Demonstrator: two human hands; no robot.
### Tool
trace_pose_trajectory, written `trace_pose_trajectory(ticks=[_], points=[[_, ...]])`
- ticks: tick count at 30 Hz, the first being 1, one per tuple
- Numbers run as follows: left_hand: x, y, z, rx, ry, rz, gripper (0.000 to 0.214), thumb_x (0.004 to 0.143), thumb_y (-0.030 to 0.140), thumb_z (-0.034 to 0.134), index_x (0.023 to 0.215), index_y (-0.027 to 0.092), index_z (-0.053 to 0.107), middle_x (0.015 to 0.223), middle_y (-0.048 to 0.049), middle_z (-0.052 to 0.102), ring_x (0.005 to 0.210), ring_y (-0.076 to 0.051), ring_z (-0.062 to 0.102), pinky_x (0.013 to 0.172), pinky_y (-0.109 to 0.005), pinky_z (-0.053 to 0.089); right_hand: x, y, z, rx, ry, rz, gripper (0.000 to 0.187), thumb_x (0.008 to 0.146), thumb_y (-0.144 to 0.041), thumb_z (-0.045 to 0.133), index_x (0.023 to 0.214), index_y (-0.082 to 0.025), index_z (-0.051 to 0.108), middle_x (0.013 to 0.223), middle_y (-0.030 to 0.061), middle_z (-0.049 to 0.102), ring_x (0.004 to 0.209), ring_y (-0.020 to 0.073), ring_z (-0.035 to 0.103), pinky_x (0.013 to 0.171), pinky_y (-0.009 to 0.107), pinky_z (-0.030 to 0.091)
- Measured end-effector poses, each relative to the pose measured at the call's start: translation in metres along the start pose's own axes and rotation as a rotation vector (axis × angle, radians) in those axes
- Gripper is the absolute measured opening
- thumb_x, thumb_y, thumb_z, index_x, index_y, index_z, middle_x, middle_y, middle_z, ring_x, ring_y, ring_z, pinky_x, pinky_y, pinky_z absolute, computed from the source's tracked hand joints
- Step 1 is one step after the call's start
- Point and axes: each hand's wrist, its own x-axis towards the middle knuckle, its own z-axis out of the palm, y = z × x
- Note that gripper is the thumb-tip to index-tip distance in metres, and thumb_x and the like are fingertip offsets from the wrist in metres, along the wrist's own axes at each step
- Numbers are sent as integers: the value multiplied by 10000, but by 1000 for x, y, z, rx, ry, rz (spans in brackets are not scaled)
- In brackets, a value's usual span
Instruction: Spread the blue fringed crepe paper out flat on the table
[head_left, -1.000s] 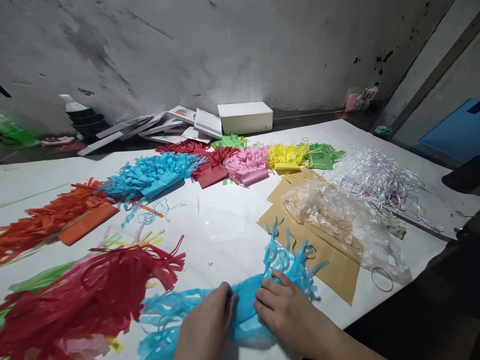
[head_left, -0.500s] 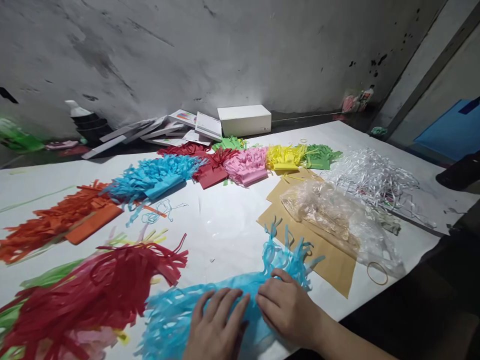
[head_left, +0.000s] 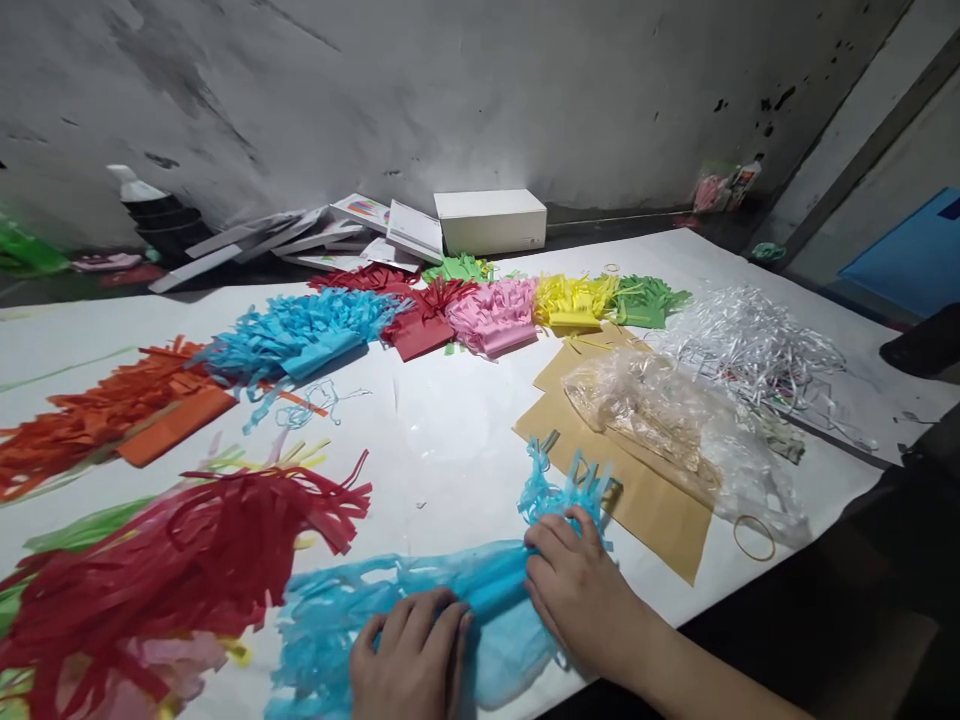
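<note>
A light blue fringed tissue paper piece (head_left: 450,600) lies on the white table covering (head_left: 450,440) at the near edge. My left hand (head_left: 409,655) rests on its middle with fingers curled down on the paper. My right hand (head_left: 574,590) presses on the right part, fingers bent over the rolled section just below the frayed blue ends (head_left: 559,485). Both hands grip the same blue paper.
A red fringed pile (head_left: 172,570) lies to the left. Orange (head_left: 112,420), blue (head_left: 300,335), red, pink (head_left: 495,315), yellow and green fringe bundles line the back. Brown paper sheets (head_left: 637,490), a clear plastic bag (head_left: 675,430), white shreds (head_left: 750,345) and a rubber band (head_left: 754,537) are at the right.
My left hand slid toward me and curled on the blue paper. My right hand moved up toward the frayed end, which is now more bunched.
</note>
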Motion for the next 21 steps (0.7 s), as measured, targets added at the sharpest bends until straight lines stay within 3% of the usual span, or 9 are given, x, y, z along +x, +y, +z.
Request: trace_pose_trajectory(ticks=[6,9,11,13,15,19,21], points=[[24,6,-4,31,-255,-312,319,987,267,451,768,242,682,871,-30,714,843,-248,697,719,-402,356,28,-7,4,-123,-81,191,234,832,-275,783,683,-186,626,757,52,628,789,258,558,784,446,429],[34,8,-5,47,-366,-361,372,991,262,418,733,232,685,832,-43,692,842,-271,706,694,-412,367,29,-6,5,-154,-34,268,109,835,-190,756,796,-165,657,858,91,657,858,284,559,868,499,412],[38,6,-5,44,-395,-351,374,991,257,413,738,229,688,826,-46,689,845,-278,712,703,-425,383,26,-5,5,-116,5,125,66,866,-122,698,887,-167,654,970,89,664,951,273,554,979,502,364],[38,2,-5,14,-403,-330,367,991,270,422,737,234,685,816,-38,689,830,-274,715,708,-429,395,22,-4,6,-43,0,-124,90,915,-100,631,877,-182,635,932,48,647,939,230,545,1034,446,341],[37,-5,-6,-10,-360,-292,333,983,281,457,732,238,672,792,-21,688,780,-257,713,698,-418,395,19,-5,9,2,-38,-278,160,955,-110,581,820,-189,615,825,16,607,845,204,529,1023,399,363],[27,-9,-10,6,13,-114,112,931,288,612,970,224,695,947,-57,752,839,-248,709,772,-422,413,19,-5,17,-5,-51,-238,236,938,-77,540,742,-201,588,751,9,586,744,197,512,986,393,410],[19,1,-7,-89,149,8,160,933,288,628,1068,236,695,1014,-51,781,900,-236,705,873,-424,418,21,-5,16,0,-45,-186,231,920,-89,549,722,-206,577,734,11,588,732,195,522,941,399,440]])
